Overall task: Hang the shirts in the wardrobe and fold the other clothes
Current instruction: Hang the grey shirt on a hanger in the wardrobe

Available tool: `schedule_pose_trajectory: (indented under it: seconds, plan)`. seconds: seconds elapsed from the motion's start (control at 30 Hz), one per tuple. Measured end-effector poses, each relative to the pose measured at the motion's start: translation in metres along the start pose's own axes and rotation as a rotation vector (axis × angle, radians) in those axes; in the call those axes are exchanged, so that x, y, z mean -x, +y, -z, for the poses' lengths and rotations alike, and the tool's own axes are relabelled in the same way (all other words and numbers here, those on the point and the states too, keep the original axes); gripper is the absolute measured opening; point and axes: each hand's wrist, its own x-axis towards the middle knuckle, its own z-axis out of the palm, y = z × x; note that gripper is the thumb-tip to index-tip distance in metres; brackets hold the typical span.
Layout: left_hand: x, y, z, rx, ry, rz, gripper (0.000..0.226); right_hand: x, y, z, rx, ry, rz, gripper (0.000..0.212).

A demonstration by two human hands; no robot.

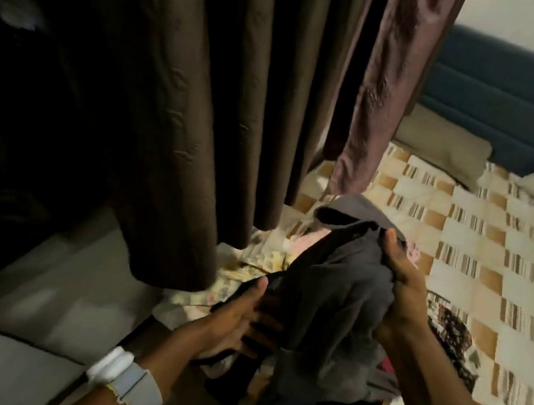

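While I watch from the head view, I count one grey garment (340, 282), two pillows and two hands: my right hand (399, 284) grips its upper edge, my left hand (241, 320) pinches its lower fold, above the bed (493, 257).

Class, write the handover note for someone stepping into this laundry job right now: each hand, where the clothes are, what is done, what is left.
Right hand: grips the top of a grey garment, holding it up over the bed.
Left hand: fingers tucked under the garment's lower left side; grip not clear.
Clothes pile: unsorted, at the bed's near left corner, below the brown curtain.
Done: no folded or hung clothes are in view.
Left: judge whether the grey piece is a shirt, hang or fold it, then work through the pile.
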Motion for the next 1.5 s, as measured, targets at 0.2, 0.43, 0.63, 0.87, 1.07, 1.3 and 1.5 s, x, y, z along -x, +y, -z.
schedule_pose_trajectory:
  seconds: [0.2,0.43,0.63,0.87,1.07,1.3,1.5]
  plan:
    - [0.082,-0.009,-0.017,0.314,0.047,-0.461,0.118,0.009,-0.005,-0.093,-0.049,-0.156,0.127,0.032]
    - [0.128,0.002,-0.017,0.063,0.554,-0.524,0.079,-0.003,0.017,-0.155,-0.198,-0.389,0.083,0.039]
    - [0.218,0.04,0.026,0.075,0.846,-0.786,0.027,-0.029,0.023,-0.154,0.001,-0.535,0.059,0.023]
    - [0.331,0.09,0.037,-0.316,1.062,-0.865,0.06,-0.058,0.045,-0.121,0.755,-0.664,0.308,0.049]
    - [0.365,0.124,0.033,-0.478,1.253,-0.895,0.049,-0.085,0.045,-0.095,0.739,-0.649,0.244,0.012]
    - [0.398,0.123,0.029,-0.457,1.394,-0.946,0.063,-0.101,0.037,-0.098,0.607,-0.657,0.021,0.045]
    - [0.418,0.135,0.007,-0.413,1.351,-1.071,0.037,-0.114,0.037,-0.1,0.692,-0.647,0.053,0.031]
